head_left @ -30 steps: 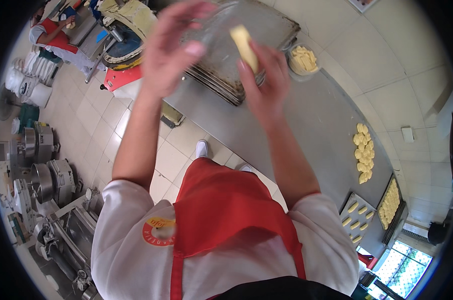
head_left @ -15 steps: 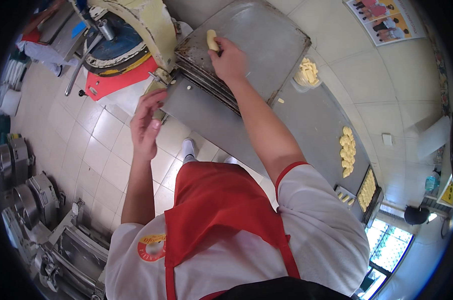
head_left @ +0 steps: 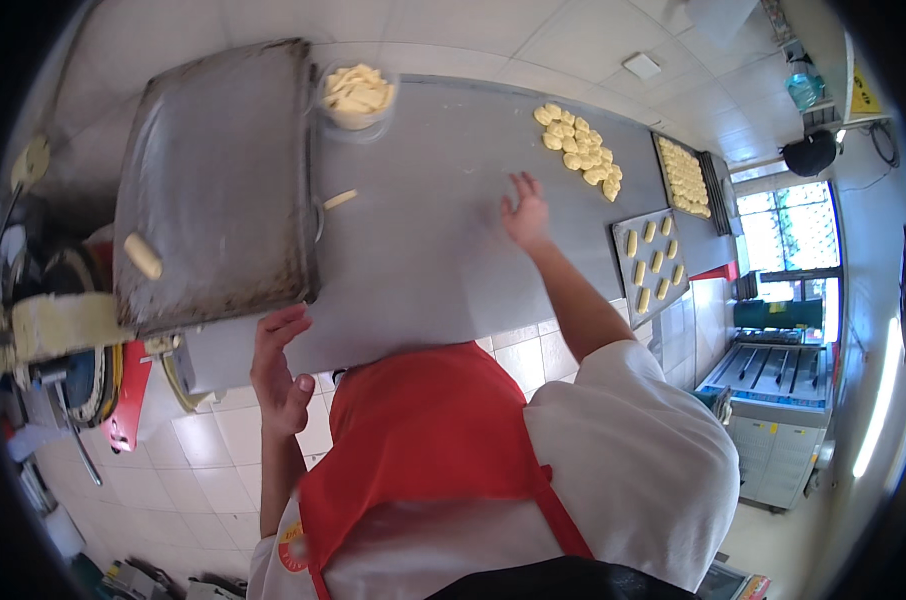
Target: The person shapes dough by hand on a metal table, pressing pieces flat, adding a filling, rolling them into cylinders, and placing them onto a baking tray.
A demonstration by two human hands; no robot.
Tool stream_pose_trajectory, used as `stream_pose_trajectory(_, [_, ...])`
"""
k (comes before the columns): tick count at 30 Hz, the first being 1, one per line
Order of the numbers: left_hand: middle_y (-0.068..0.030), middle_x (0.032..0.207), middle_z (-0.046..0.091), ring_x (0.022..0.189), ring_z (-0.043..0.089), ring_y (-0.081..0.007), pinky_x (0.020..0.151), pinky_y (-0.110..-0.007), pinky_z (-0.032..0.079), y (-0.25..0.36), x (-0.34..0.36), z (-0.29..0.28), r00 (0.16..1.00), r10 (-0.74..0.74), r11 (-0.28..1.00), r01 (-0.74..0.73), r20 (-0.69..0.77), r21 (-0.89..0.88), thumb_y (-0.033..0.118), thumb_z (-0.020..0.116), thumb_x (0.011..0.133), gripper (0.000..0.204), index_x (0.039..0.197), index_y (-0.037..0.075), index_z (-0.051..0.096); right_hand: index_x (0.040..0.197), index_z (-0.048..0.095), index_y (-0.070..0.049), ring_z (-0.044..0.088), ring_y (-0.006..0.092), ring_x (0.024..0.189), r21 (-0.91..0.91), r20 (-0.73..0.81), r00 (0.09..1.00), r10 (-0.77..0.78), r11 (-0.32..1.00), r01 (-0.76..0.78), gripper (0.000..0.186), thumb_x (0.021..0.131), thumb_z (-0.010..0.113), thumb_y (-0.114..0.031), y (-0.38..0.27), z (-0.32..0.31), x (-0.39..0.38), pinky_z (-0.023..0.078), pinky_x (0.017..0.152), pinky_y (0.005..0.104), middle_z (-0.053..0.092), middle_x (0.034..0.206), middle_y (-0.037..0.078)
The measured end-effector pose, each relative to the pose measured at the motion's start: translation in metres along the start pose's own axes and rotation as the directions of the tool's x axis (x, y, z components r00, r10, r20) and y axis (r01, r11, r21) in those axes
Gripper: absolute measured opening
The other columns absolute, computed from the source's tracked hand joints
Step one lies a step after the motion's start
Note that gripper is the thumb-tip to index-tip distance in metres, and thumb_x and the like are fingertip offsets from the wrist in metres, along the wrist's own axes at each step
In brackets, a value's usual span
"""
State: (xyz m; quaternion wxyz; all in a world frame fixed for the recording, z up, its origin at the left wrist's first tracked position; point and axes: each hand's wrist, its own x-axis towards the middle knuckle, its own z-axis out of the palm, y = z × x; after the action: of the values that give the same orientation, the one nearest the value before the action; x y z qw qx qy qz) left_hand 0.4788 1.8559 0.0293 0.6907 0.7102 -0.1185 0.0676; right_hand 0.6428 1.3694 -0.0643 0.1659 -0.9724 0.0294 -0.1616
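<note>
My right hand (head_left: 525,212) reaches out over the grey worktable, fingers apart and nothing in it. Nearest to it lies a cluster of yellowish dough pieces (head_left: 578,150), a little beyond the fingertips to the right. My left hand (head_left: 283,370) hovers by the near right corner of a large dark baking tray (head_left: 223,170), thumb held away from the fingers, empty. One rolled dough piece (head_left: 143,256) rests alone on that tray, toward its near left side.
A clear plastic tub (head_left: 373,132) of pale yellow sticks stands beyond the large tray; one loose stick (head_left: 341,199) lies on the table (head_left: 423,260). Farther right are a small tray (head_left: 625,262) of dough rolls and a fuller tray (head_left: 663,160). A machine (head_left: 63,325) stands left.
My right hand has let go of the dough roll, leaving it on the large tray, and moved right toward the dough pieces. The view has turned to the right. My left hand stays empty.
</note>
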Motion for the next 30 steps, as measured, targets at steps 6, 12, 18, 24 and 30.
stream_pose_trajectory(6, [-0.024,0.138,0.062,0.133,0.057,-0.0368,0.114,-0.049,0.041,-0.02,0.094,0.13,0.984,-0.059,0.998,0.054,0.165,0.035,0.048,0.073,0.089,0.065,0.13,-0.003,0.07,0.151,0.058,-0.017,0.053,0.0428,0.14,-0.242,0.16,0.982,0.098,0.969,-0.057,0.059,0.094,0.063,-0.004,0.165,0.007,0.123,0.049,0.116,0.048,0.045,0.161,0.022])
stream_pose_trajectory(12, [-0.0196,0.14,0.064,0.126,0.063,-0.0328,0.108,-0.045,0.048,-0.042,0.181,0.268,0.941,-0.037,0.998,0.017,0.335,0.062,0.03,0.073,0.094,0.05,0.134,0.0,0.069,0.118,0.067,-0.015,0.066,0.0371,0.109,-0.274,0.264,0.956,-0.131,0.94,0.204,0.031,0.09,0.067,-0.002,0.223,0.007,0.181,0.06,0.088,0.0488,0.059,0.12,0.014])
stream_pose_trajectory(18, [-0.013,0.139,0.062,0.128,0.062,-0.0218,0.106,-0.036,0.051,-0.081,0.212,0.365,0.876,-0.461,0.861,0.48,0.14,-0.168,0.033,0.053,0.115,0.046,0.144,-0.002,0.056,0.117,0.061,-0.01,0.07,0.0263,0.103,0.675,0.163,0.977,0.134,0.707,-0.21,0.032,0.09,0.068,0.005,0.11,-0.057,0.079,0.06,0.079,0.0344,0.064,0.118,0.011])
stream_pose_trajectory(24, [-0.0095,0.068,0.064,0.062,0.061,-0.0157,0.058,-0.037,0.048,-0.075,0.189,0.368,0.898,-0.431,0.897,0.437,-0.09,0.064,0.04,0.058,0.112,0.05,0.088,-0.003,0.068,0.119,0.058,-0.003,0.064,0.015,0.107,0.884,0.136,0.967,0.215,0.414,-0.216,0.022,0.1,0.069,-0.005,-0.014,-0.07,-0.041,0.055,0.077,0.033,0.062,0.12,0.008])
stream_pose_trajectory(30, [-0.0114,0.057,0.056,0.051,0.053,-0.0187,0.051,-0.04,0.041,-0.075,0.114,0.332,0.961,-0.235,0.945,0.261,-0.149,0.198,0.043,0.06,0.11,0.057,0.075,-0.002,0.064,0.117,0.058,-0.004,0.059,0.0119,0.091,0.707,0.558,0.78,0.284,0.329,-0.626,0.035,0.11,0.063,-0.038,-0.04,-0.049,-0.055,0.05,0.073,0.0309,0.061,0.104,0.004])
